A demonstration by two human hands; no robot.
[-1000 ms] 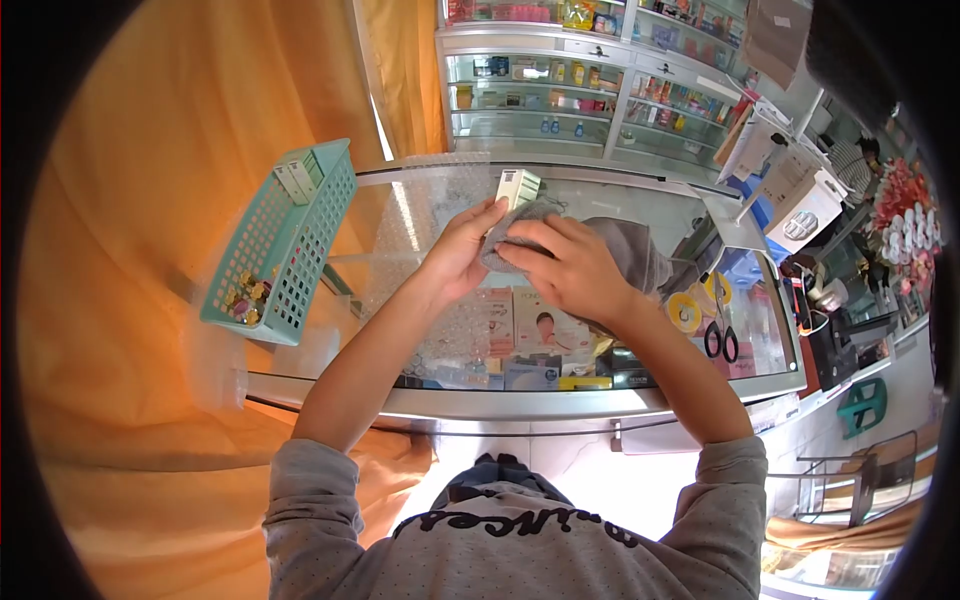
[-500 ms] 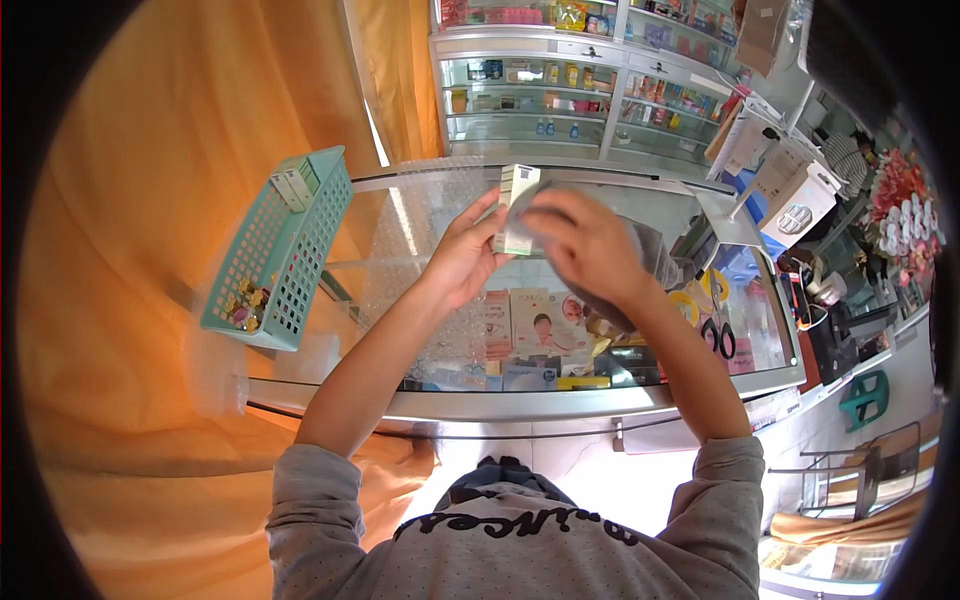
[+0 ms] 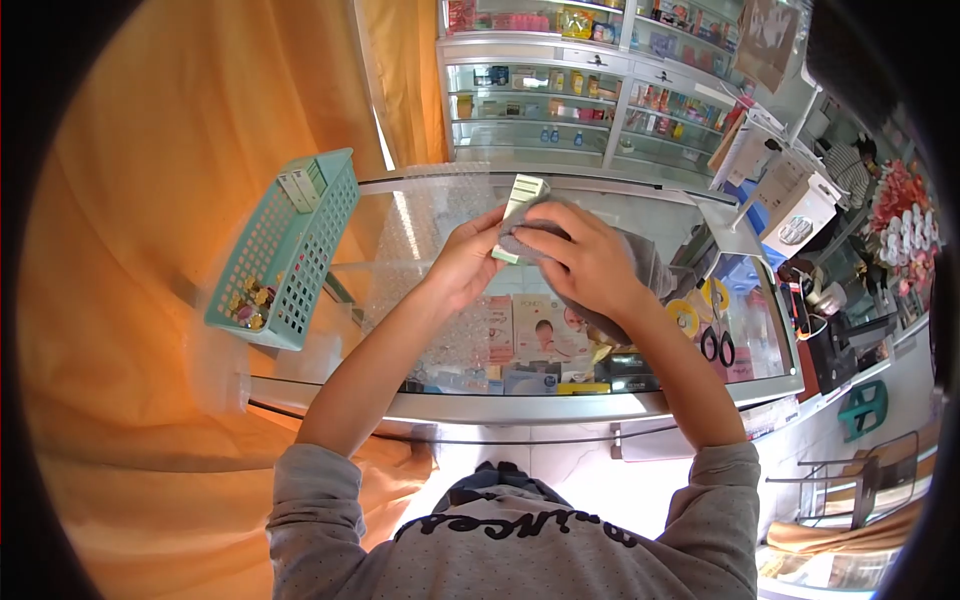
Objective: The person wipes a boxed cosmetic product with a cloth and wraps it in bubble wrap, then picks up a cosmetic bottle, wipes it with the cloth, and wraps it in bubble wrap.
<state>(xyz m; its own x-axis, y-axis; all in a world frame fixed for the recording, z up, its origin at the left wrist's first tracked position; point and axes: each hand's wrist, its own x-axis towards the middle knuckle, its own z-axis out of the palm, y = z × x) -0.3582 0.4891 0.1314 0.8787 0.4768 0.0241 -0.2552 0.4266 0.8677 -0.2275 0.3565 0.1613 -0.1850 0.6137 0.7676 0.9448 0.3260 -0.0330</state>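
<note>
My left hand point(image 3: 468, 258) grips a small white-and-green carton point(image 3: 526, 190) by its side, holding it up over the glass counter. A grey cloth point(image 3: 522, 222) is bunched in my right hand point(image 3: 590, 258) and pressed against the carton's face. The rest of the cloth hangs below and to the right of that hand. Part of the carton's middle is hidden by the cloth and fingers. To the left, a mint-green plastic basket point(image 3: 318, 240) holds similar small cartons point(image 3: 302, 187) at its far end and gold-coloured trinkets point(image 3: 250, 302) at its near end.
Beneath the counter's glass point(image 3: 440, 330) lie boxed products point(image 3: 545, 330). Black-handled scissors point(image 3: 717, 345) and yellow tape rolls point(image 3: 683, 318) are at the right. White boxes point(image 3: 800, 212) stand by the right end. Stocked glass shelves point(image 3: 535, 105) rise behind; an orange curtain point(image 3: 200, 120) hangs left.
My right hand has brought the cloth down onto the carton, where it was blurred in motion before. The carton has tilted, showing a different face. The view has shifted slightly.
</note>
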